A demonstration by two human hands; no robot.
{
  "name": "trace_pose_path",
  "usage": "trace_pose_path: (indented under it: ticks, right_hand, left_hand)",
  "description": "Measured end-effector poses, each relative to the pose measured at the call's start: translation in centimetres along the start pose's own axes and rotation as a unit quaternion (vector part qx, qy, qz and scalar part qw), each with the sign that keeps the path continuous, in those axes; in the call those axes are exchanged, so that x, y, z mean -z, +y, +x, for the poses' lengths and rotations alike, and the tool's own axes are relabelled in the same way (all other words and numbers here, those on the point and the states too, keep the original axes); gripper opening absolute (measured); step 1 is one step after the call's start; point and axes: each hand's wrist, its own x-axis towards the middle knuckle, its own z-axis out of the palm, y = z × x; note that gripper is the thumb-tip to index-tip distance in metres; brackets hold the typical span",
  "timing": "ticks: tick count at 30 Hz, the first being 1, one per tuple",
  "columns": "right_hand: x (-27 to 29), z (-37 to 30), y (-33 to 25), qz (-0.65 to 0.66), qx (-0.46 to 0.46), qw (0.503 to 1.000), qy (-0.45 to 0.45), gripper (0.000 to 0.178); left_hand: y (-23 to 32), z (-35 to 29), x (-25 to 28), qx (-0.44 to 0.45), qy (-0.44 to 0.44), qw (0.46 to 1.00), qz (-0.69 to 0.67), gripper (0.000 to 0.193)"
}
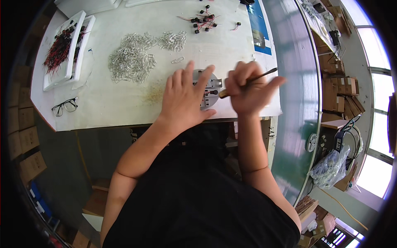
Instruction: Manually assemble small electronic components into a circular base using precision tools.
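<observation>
My left hand lies palm down with its fingers spread, over the left side of a round light-grey plastic housing. Slots and raised parts show on the housing, along with a small black component on a red wire; my left hand hides the rest. Just right of the housing, my right hand is closed around a screwdriver, its thumb sticking out. The screwdriver's amber end points toward the housing and its dark shaft juts out to the upper right. Motion blurs this hand a little.
Beyond my left hand lie a large pile of metal clips and a smaller clip pile. Black components with red wires lie at the back. White trays with similar parts and eyeglasses are on the left.
</observation>
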Motion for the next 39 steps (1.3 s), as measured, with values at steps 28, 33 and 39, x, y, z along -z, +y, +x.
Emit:
trace_pose_path:
  ticks: [28, 33, 39]
  right_hand:
    - [-3.0, -1.9, -1.0, -0.738, -0.068, 0.653, -0.153, 0.027]
    - [-3.7, -1.7, -0.4, -0.788, -0.044, 0.591, -0.167, 0.035]
    - [-3.8, -1.8, 0.3, -0.797, -0.05, 0.578, -0.17, 0.035]
  left_hand:
    - [-4.5, -4.0, 2.9, 0.022, 0.0, 0.997, -0.075, 0.119]
    - [-4.9, -3.7, 2.0, -0.008, 0.007, 0.995, -0.099, 0.12]
    - [-5.2, -3.8, 1.3, -0.02, 0.04, 0.992, -0.116, 0.115]
